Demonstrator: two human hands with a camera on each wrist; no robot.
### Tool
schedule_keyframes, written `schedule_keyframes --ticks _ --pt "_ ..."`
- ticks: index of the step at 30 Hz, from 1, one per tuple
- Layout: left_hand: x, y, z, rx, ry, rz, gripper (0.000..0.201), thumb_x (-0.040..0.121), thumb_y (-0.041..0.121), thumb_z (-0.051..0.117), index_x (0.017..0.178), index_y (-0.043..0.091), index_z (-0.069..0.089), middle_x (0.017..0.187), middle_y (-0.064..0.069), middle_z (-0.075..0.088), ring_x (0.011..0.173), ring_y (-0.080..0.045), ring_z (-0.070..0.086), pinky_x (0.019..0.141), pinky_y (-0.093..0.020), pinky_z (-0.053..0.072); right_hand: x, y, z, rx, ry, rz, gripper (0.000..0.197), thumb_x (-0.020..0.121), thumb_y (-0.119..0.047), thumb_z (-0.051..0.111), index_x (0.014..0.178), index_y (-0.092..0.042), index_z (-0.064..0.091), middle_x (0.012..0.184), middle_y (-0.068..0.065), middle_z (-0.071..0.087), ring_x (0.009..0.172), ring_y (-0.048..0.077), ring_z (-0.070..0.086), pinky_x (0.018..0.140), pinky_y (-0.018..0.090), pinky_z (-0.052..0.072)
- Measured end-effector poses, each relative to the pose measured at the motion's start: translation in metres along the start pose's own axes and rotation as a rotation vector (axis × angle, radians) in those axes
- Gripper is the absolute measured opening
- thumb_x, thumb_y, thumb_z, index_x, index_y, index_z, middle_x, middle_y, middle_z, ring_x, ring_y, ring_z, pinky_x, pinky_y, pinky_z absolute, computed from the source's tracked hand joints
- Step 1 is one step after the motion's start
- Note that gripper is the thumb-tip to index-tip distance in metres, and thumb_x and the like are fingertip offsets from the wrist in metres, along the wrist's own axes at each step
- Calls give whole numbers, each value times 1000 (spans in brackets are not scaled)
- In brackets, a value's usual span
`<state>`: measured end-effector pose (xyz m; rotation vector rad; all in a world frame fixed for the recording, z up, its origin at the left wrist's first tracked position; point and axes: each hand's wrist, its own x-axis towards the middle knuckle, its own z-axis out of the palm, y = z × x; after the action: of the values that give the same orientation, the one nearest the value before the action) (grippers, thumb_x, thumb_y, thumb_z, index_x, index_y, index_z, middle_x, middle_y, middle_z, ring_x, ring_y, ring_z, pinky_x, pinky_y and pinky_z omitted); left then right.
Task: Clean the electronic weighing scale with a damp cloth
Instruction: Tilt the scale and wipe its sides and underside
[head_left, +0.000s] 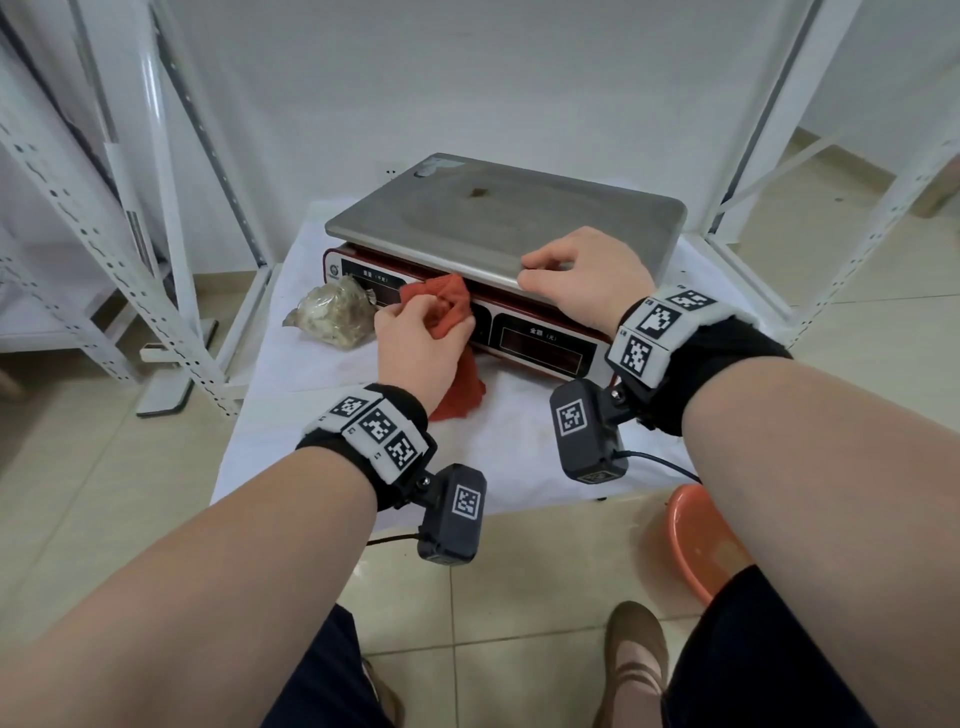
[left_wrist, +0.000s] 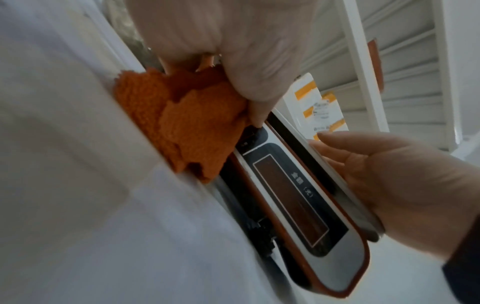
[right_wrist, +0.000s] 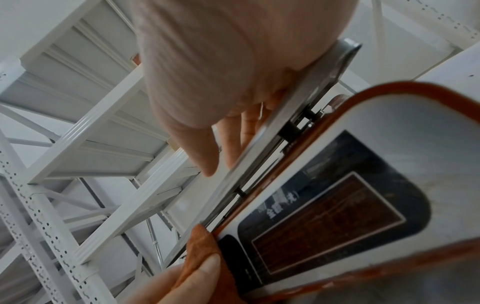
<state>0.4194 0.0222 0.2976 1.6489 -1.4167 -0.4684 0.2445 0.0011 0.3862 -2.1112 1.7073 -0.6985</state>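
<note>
The electronic scale (head_left: 540, 340) has a red-rimmed front panel with dark displays and a steel weighing pan (head_left: 498, 218) on top, with a small brown stain mid-pan. My left hand (head_left: 415, 338) grips a bunched orange-red cloth (head_left: 447, 306) and presses it against the front panel just under the pan's edge; the cloth (left_wrist: 192, 123) covers the panel's left display. My right hand (head_left: 582, 275) grips the pan's near edge, fingers curled over the top and thumb along the rim (right_wrist: 249, 160). The right display (left_wrist: 291, 203) is uncovered.
The scale sits on a small white table (head_left: 322, 441). A clear bag of brownish bits (head_left: 335, 317) lies left of the scale. White metal shelving (head_left: 130, 260) stands left and right. An orange basin (head_left: 701, 540) sits on the tiled floor at right.
</note>
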Motion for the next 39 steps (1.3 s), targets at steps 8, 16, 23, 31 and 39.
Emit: schedule_keyframes --ticks 8,16,23,31,39 --pt "4 3 -7 59 78 47 10 83 18 63 92 14 61 92 -9 65 93 -28 57 76 -27 37 -1 2 1 22 9 -9 29 83 -48 60 105 -31 71 80 -21 49 94 4 54 78 19 35" --pt "-6 1 -3 217 120 178 10 80 11 59 87 11 65 86 -14 64 85 -32 57 72 -23 32 -1 2 1 16 6 -19 35 81 -57 59 101 -31 71 81 -17 51 91 8 53 78 22 36" --pt "-2 2 -24 260 -47 353 31 78 4 64 107 14 72 103 -10 67 100 -28 58 85 -18 33 0 2 1 24 -2 -28 39 81 -59 57 102 -29 72 77 -20 48 92 6 51 80 23 36" --pt "-16 20 -6 174 -76 285 27 76 4 61 100 13 69 103 -6 68 99 -22 57 77 -13 29 1 2 2 3 3 -16 36 81 -59 58 99 -32 72 101 -11 56 104 11 56 87 27 41" --pt "-13 34 -33 -382 -406 -113 30 82 -11 54 90 17 61 87 -3 63 84 -18 58 86 -32 45 -10 -6 -4 220 -8 14 22 87 -33 61 103 -24 73 108 -7 69 110 10 58 99 25 40"
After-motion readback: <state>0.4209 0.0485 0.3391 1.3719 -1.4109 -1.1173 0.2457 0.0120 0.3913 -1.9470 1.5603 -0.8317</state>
